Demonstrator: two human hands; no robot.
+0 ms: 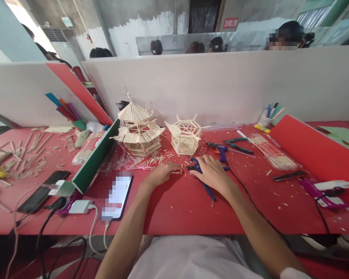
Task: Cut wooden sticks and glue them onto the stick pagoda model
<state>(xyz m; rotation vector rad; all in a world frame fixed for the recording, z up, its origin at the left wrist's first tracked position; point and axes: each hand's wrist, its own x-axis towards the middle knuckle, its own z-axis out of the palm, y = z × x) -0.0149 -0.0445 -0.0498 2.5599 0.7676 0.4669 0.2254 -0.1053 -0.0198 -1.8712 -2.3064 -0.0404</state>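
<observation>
My left hand point(160, 173) rests on the red table point(192, 209) with its fingers pinched on a thin wooden stick point(176, 171). My right hand point(211, 171) lies over the blue-handled cutters point(198, 167), fingers curled around the handles. Just beyond my hands stand a tiered pavilion model made of sticks point(138, 130) and a smaller hexagonal stick frame point(185, 135). Loose stick offcuts point(155, 159) lie scattered between them.
A blue glue gun point(222, 150) with a black cord and green-handled pliers point(237, 144) lie to the right. A bag of sticks point(272, 152), a red board point(314, 153), a phone point(118, 195), chargers and a green divider point(94, 159) surround the work area. Other people sit behind the partition.
</observation>
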